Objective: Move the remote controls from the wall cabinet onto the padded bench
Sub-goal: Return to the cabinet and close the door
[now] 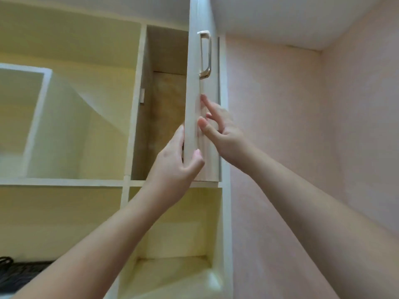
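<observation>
1. Head view, nearest: two bare forearms rising from 6 and 4 o'clock toward the frame's centre.
2. At centre, left hand (174,162) clasping the free edge of the cabinet door (194,117), thumb on the outer face, fingers wrapped round behind the edge.
3. Just at 1 o'clock of it, right hand (220,130) against the door's outer face, fingers straight and spread, fingertips and thumb pressing, gripping nothing.
4. Door standing ajar, nearly edge-on, with a metal handle (205,55) at 12 o'clock of the right hand, apart from both hands.
5. Behind the door, at 11 o'clock of the left hand, the open compartment (164,100) of the wall cabinet (133,134), brown inner panels showing.
6. Remote controls: nowhere to be made out in the visible part of that compartment; cannot tell where they lie.
7. At 6 o'clock of the door, an open cream shelf niche (181,240).
8. At 9 o'clock, larger open cream shelves (90,117).
9. At 8 o'clock, frame's corner, dark cables (15,270) on a lower shelf.
10. Farthest, at 3 o'clock, pink wall (302,126); at 1 o'clock, white ceiling (280,16).
</observation>
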